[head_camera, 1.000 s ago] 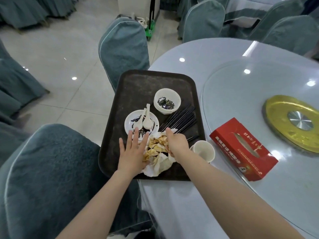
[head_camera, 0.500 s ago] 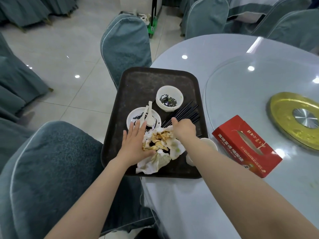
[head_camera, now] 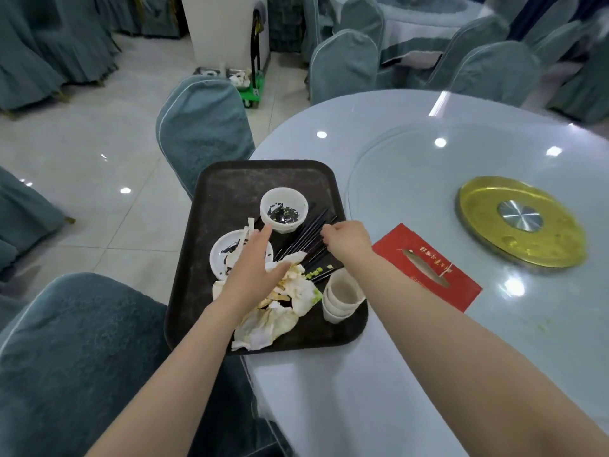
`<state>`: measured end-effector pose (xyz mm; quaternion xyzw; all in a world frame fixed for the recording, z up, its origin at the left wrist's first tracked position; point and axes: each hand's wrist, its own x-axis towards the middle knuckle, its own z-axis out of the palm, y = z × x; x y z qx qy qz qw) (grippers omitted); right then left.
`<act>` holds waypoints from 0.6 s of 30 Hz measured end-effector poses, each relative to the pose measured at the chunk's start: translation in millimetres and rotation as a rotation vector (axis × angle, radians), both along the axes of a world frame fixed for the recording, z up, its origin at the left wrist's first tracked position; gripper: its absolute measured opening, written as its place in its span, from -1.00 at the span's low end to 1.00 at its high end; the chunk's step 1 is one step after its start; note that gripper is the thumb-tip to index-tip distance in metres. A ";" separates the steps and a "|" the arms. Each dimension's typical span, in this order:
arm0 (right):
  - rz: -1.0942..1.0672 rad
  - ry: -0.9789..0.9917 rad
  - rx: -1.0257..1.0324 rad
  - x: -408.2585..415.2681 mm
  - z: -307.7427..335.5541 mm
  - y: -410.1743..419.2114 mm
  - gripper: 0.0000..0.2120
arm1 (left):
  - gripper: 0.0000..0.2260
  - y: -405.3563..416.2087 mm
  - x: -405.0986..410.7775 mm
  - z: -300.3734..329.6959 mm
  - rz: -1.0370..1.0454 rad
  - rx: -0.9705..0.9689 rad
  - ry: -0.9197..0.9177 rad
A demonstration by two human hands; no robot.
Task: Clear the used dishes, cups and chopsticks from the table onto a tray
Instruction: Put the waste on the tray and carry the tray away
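Note:
A dark brown tray (head_camera: pixel 230 192) lies on the table's near-left edge. On it stand a white bowl (head_camera: pixel 284 209) with dark residue, a white plate (head_camera: pixel 224 258) carrying spoons, a bundle of black chopsticks (head_camera: pixel 306 237), stacked white cups (head_camera: pixel 342 295) and crumpled napkins with food scraps (head_camera: pixel 280 315). My left hand (head_camera: pixel 253 268) reaches flat over the plate and napkins, fingers straight, its fingertips close to the bowl. My right hand (head_camera: pixel 346 240) hovers at the right side of the chopsticks, fingers curled and pinching at them.
A red tissue box (head_camera: pixel 425 265) lies just right of the tray. A glass turntable with a gold hub (head_camera: pixel 520 222) fills the table's middle. Teal-covered chairs stand behind the tray (head_camera: pixel 204 127) and at my left (head_camera: pixel 75 357). A green cart (head_camera: pixel 253 87) is on the floor.
Both hands left the napkin pile and moved forward: the left now stretches toward the bowl, the right has gone to the chopsticks. The stacked cups now show fully beside the napkins.

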<state>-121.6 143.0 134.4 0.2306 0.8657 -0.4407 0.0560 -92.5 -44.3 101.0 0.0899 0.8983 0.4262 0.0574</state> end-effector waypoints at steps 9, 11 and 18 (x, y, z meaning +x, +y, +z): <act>-0.191 0.231 -0.173 68.9 15.2 103.0 -0.74 | -0.40 108.2 9.8 52.4 -0.174 0.052 0.116; -0.235 0.223 -0.150 87.0 11.0 136.8 -0.74 | -0.42 139.8 16.3 56.4 -0.231 0.059 0.134; -0.358 0.200 -0.068 150.4 -18.2 239.7 -0.87 | -0.47 232.4 37.7 40.7 -0.373 0.041 0.056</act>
